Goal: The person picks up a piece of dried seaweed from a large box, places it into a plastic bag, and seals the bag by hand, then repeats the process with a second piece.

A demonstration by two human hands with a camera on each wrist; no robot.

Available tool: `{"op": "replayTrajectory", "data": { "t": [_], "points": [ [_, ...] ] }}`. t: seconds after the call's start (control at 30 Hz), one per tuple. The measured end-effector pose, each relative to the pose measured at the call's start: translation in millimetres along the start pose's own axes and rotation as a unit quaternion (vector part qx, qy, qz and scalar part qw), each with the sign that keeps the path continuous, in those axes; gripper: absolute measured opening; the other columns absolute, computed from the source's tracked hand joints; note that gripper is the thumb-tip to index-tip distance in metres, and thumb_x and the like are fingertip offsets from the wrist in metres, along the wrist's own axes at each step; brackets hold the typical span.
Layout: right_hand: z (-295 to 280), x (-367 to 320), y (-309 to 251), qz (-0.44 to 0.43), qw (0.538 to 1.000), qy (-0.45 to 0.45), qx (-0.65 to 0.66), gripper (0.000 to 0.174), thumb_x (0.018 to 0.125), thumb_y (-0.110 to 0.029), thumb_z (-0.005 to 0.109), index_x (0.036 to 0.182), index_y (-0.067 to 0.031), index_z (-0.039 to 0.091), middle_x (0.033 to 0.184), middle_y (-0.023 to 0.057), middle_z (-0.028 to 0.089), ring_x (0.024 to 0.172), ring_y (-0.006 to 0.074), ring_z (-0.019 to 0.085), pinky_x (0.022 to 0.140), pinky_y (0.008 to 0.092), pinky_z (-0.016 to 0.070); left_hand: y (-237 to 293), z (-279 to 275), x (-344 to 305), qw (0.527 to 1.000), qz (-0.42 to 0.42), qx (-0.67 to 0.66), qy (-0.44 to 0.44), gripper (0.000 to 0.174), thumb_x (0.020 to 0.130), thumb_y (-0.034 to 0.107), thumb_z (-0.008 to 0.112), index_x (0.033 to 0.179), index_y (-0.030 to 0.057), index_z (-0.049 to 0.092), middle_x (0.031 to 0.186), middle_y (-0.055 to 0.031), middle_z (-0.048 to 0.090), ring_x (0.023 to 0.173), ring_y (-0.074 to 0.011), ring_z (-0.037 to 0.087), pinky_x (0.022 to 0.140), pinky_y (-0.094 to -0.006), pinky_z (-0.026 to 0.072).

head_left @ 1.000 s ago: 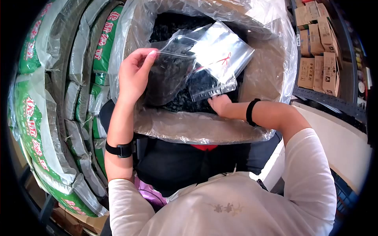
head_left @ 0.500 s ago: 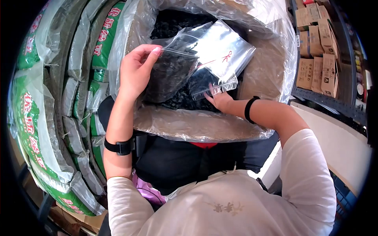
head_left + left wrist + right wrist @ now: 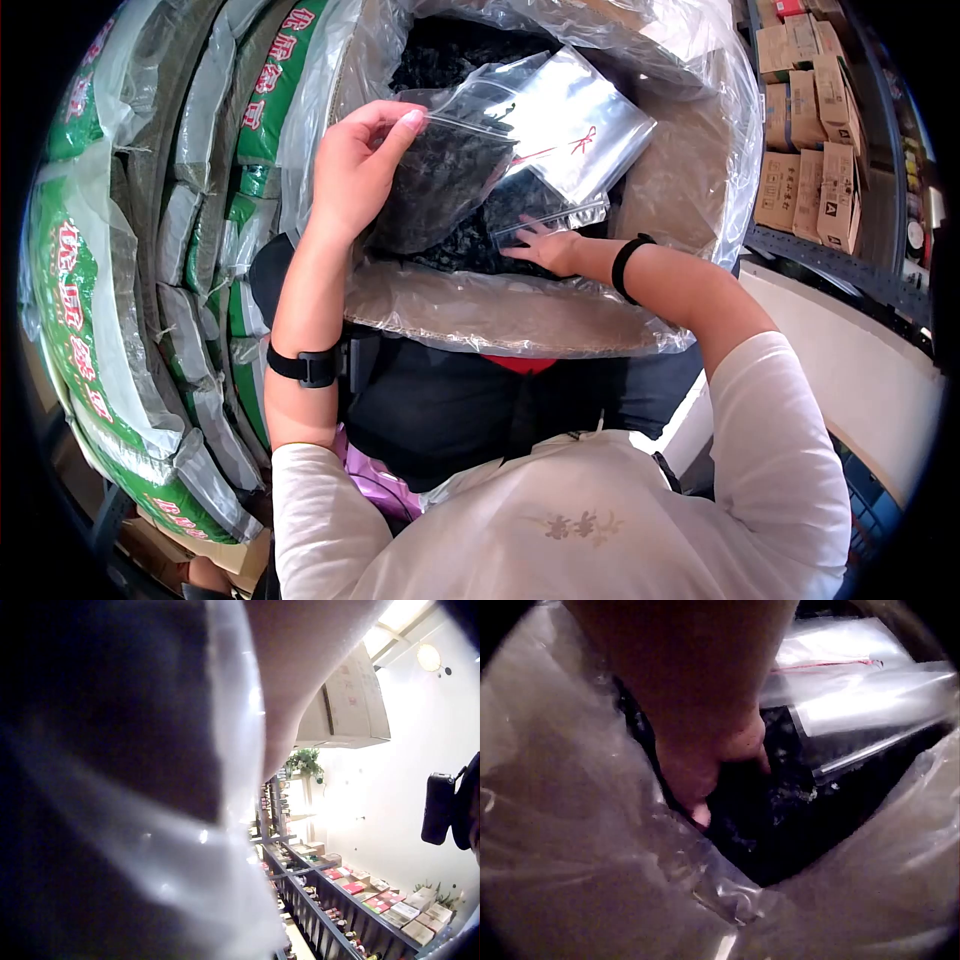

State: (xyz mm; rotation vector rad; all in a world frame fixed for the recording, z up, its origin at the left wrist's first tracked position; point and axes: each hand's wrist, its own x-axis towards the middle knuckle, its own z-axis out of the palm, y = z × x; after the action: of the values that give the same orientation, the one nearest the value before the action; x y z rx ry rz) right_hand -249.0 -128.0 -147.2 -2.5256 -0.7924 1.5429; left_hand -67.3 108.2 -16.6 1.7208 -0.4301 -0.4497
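My left hand pinches the edge of a clear zip bag between thumb and fingers, at the box's left side. The bag drapes over black, crinkled loose material that fills the carton. Beside it lies a stack of shiny clear bags with a thin red tie across it. My right hand is low in the box, fingers spread over the black material at the stack's near zip edge. In the right wrist view the right hand points down at the black material, with the bag stack beside it.
The cardboard box stands against my lap, lined with clear plastic film. Green and white sacks are piled along the left. A shelf at right carries small cartons.
My right hand has shifted slightly left, its fingers spreading into view over the black material near the bag stack's edge. The left hand keeps its pinch and has risen a little to the right.
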Motion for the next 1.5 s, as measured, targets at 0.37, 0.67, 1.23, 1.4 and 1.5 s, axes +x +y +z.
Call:
{"op": "replayTrajectory", "data": {
  "t": [0.37, 0.67, 1.23, 1.4, 1.5],
  "points": [
    [27.7, 18.2, -3.9, -0.01, 0.999, 0.033, -0.015, 0.057, 0.094, -0.006, 0.046, 0.145, -0.0288, 0.034, 0.152, 0.0155, 0.024, 0.14, 0.0401, 0.024, 0.096, 0.0499, 0.0483, -1.1, 0.1, 0.8, 1.0, 0.004, -0.007, -0.007, 0.021, 0.095, 0.017, 0.061, 0.103, -0.0013, 0.067, 0.094, -0.004, 0.069, 0.087, -0.0084, 0.061, 0.081, -0.0231, 0.0476],
    [10.7, 2.9, 8.7, -0.057, 0.997, 0.055, -0.025, 0.041, 0.092, -0.012, 0.048, 0.133, -0.0173, 0.047, 0.143, 0.0258, 0.037, 0.125, 0.0393, 0.047, 0.095, 0.0425, 0.0489, -3.9, -0.3, 2.7, 1.0, 0.009, -0.012, -0.009, 0.019, 0.095, 0.014, 0.06, 0.103, -0.0015, 0.066, 0.094, -0.0038, 0.069, 0.088, -0.0083, 0.062, 0.079, -0.0228, 0.048],
    [-139.4, -185.1, 24.7, -0.049, 0.794, 0.229, 0.561, 0.031, 0.085, -0.007, 0.071, 0.108, -0.0087, 0.051, 0.1, -0.0011, 0.044, 0.085, 0.0073, 0.054, 0.066, 0.025, 0.0588, -3.9, 2.2, 2.8, 0.995, -0.014, -0.097, -0.028, 0.017, 0.094, 0.012, 0.061, 0.103, -0.0023, 0.065, 0.097, -0.0057, 0.068, 0.092, -0.0111, 0.063, 0.086, -0.0255, 0.0486],
    [-169.3, -218.1, 19.9, -0.087, 0.659, 0.345, 0.663, 0.03, 0.088, -0.007, 0.067, 0.112, -0.0097, 0.049, 0.102, 0.0018, 0.061, 0.088, 0.0118, 0.063, 0.068, 0.0307, 0.0601, -10.3, 2.9, 2.9, 0.992, 0.0, -0.119, -0.038, 0.015, 0.094, 0.009, 0.061, 0.103, -0.0023, 0.065, 0.097, -0.005, 0.068, 0.092, -0.011, 0.062, 0.087, -0.0251, 0.0487],
    [-177.6, -216.5, 12.7, -0.087, 0.616, 0.381, 0.684, 0.03, 0.09, -0.009, 0.066, 0.114, -0.0108, 0.048, 0.103, 0.0042, 0.061, 0.089, 0.0149, 0.064, 0.069, 0.0327, 0.0604, -11.8, 3.7, 2.9, 0.99, 0.008, -0.13, -0.046, 0.015, 0.094, 0.009, 0.061, 0.104, -0.0019, 0.065, 0.098, -0.0046, 0.068, 0.092, -0.0107, 0.062, 0.087, -0.0251, 0.0488]
  ]
}}
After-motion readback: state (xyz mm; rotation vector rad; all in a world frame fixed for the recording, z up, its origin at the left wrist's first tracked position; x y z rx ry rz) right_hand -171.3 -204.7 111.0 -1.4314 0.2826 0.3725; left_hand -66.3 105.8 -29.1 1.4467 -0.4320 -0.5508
